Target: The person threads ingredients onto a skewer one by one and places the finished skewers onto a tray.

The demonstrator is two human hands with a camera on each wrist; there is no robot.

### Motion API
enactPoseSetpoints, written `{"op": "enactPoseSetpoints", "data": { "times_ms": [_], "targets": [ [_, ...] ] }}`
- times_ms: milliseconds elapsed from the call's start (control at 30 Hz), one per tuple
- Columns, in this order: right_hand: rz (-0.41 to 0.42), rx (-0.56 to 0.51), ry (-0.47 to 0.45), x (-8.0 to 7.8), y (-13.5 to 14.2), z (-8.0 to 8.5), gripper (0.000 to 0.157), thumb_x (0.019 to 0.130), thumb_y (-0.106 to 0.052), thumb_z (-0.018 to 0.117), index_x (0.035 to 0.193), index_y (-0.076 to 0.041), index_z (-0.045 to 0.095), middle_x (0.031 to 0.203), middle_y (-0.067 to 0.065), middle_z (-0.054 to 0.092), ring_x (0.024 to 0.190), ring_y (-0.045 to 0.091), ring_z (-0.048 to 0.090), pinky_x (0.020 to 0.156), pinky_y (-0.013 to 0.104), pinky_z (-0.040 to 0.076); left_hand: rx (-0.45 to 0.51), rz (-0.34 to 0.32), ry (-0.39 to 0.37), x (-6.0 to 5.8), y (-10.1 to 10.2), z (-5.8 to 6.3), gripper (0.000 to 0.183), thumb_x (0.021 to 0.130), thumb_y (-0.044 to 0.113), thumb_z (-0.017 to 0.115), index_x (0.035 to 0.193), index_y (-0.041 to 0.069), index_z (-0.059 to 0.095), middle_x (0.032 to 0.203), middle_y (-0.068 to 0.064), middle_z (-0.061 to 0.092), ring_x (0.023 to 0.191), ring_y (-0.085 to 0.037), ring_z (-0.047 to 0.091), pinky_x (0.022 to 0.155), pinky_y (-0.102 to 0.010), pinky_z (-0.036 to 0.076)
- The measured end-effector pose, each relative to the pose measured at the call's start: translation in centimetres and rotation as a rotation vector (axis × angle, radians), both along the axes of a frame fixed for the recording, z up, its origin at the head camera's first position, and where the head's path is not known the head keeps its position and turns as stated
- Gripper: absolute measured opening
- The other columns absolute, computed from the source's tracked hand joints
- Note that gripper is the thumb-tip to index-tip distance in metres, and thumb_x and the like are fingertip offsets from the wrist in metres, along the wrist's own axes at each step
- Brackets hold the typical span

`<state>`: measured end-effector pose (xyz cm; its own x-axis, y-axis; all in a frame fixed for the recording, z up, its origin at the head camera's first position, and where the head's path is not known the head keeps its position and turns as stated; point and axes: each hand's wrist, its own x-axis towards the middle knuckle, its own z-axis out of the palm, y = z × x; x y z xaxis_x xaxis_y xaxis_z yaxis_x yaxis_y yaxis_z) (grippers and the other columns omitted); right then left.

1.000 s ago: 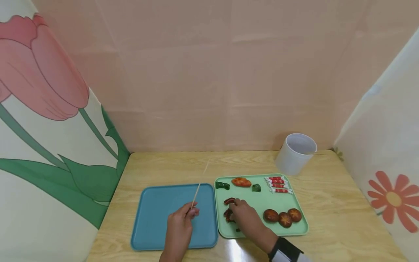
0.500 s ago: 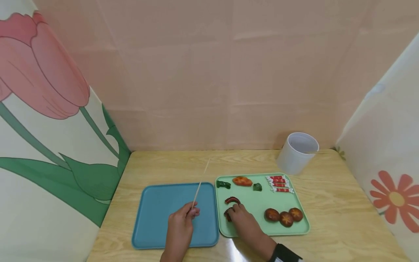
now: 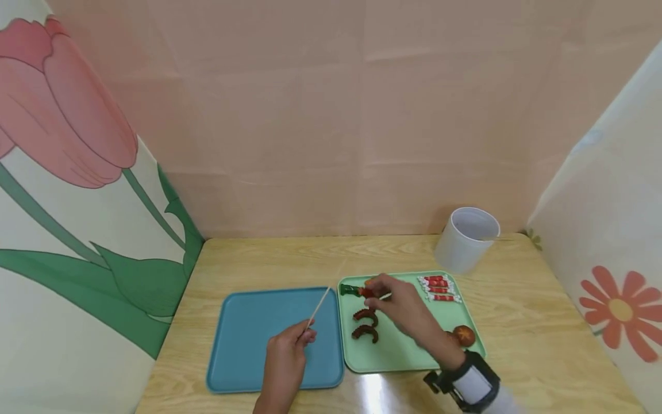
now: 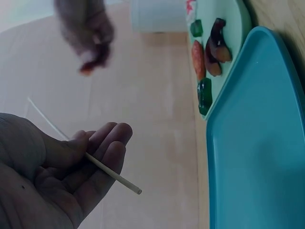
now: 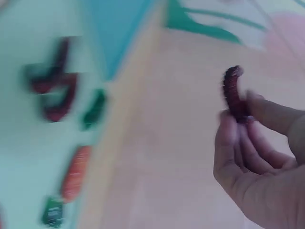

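Note:
Between thumb and fingers, my left hand (image 3: 284,359) holds a thin wooden skewer (image 4: 114,175) over the blue tray (image 3: 243,339), one end angled up and away. My right hand (image 3: 405,307) is raised above the green tray (image 3: 398,353), pinching a curved, dark red, ridged piece like an octopus tentacle (image 5: 232,93) by one end. Two similar curved pieces (image 3: 365,332) lie below it on the green tray. Green pepper-like pieces (image 4: 205,97) and an orange-red oblong piece (image 5: 76,174) are at that tray's far side, partly hidden by my right hand in the head view.
Several red-and-white wrapped sticks (image 3: 441,288) lie at the green tray's far right. Brown mushroom-like pieces (image 3: 464,336) sit near its right side, partly covered by my forearm. A white cup (image 3: 465,244) stands behind the tray, with a thin stick at its rim.
My right hand has risen from the near left of the green tray and moved away from me, carrying one curved piece. My left hand stays over the blue tray with the skewer.

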<state>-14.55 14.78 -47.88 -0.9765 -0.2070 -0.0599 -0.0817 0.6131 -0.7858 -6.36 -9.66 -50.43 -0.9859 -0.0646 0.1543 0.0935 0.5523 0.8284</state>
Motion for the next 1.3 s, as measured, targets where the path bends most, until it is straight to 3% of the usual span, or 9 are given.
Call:
{"op": "enactPoseSetpoints", "data": {
  "times_ms": [100, 200, 367, 633, 1067, 1300],
  "targets": [
    [-0.038, -0.215, -0.014, -1.5, 1.3, 3.1, 0.028, 0.091, -0.018, 0.078, 0.116, -0.009, 0.071, 0.110, 0.008, 0.074, 0.097, 0.019, 0.070, 0.080, 0.026, 0.060, -0.005, -0.020, 0.013, 0.0, 0.1, -0.1, 0.024, 0.091, -0.007, 0.067, 0.112, -0.001, 0.076, 0.089, -0.009, 0.079, 0.076, -0.016, 0.077, 0.070, -0.017, 0.060],
    [-0.009, -0.431, -0.068, -2.4, 2.3, 5.1, 0.035, 0.094, -0.016, 0.074, 0.125, 0.000, 0.066, 0.109, 0.006, 0.073, 0.094, 0.018, 0.071, 0.086, 0.027, 0.060, -0.007, -0.043, 0.021, 0.0, 0.1, -0.2, 0.027, 0.089, -0.010, 0.067, 0.113, -0.001, 0.076, 0.088, -0.008, 0.079, 0.074, -0.015, 0.076, 0.069, -0.018, 0.060],
    [0.066, -0.654, -0.162, -2.8, 2.9, 6.3, 0.038, 0.100, -0.013, 0.066, 0.131, 0.007, 0.060, 0.108, -0.004, 0.072, 0.089, 0.015, 0.073, 0.091, 0.029, 0.061, -0.076, -0.059, 0.065, 0.0, 0.2, -0.2, 0.032, 0.085, -0.014, 0.068, 0.110, 0.002, 0.079, 0.079, -0.002, 0.078, 0.069, -0.011, 0.073, 0.064, -0.021, 0.060],
    [0.092, -0.679, -0.254, -2.7, 2.4, 6.2, 0.033, 0.101, -0.017, 0.065, 0.130, -0.001, 0.064, 0.114, -0.006, 0.071, 0.097, 0.009, 0.068, 0.088, 0.022, 0.058, -0.118, -0.068, 0.087, 0.0, 0.4, -0.1, 0.035, 0.083, -0.016, 0.070, 0.111, 0.003, 0.079, 0.075, -0.001, 0.076, 0.063, -0.008, 0.071, 0.060, -0.020, 0.057],
    [0.098, -0.687, -0.244, -2.6, 1.9, 6.3, 0.034, 0.100, -0.014, 0.065, 0.130, 0.003, 0.063, 0.111, -0.006, 0.072, 0.091, 0.011, 0.069, 0.089, 0.024, 0.059, -0.156, -0.052, 0.076, 0.0, 0.8, 0.1, 0.038, 0.083, -0.019, 0.067, 0.111, 0.004, 0.079, 0.074, 0.000, 0.076, 0.061, -0.006, 0.070, 0.059, -0.021, 0.057],
    [0.100, -0.619, -0.248, -2.6, 1.7, 6.3, 0.031, 0.096, -0.012, 0.071, 0.125, -0.003, 0.067, 0.111, -0.004, 0.075, 0.095, 0.016, 0.071, 0.088, 0.029, 0.059, -0.166, -0.055, 0.104, 0.0, 1.0, 0.2, 0.035, 0.082, -0.016, 0.070, 0.110, 0.004, 0.079, 0.073, 0.002, 0.075, 0.061, -0.004, 0.069, 0.061, -0.023, 0.058]
  ]
}}
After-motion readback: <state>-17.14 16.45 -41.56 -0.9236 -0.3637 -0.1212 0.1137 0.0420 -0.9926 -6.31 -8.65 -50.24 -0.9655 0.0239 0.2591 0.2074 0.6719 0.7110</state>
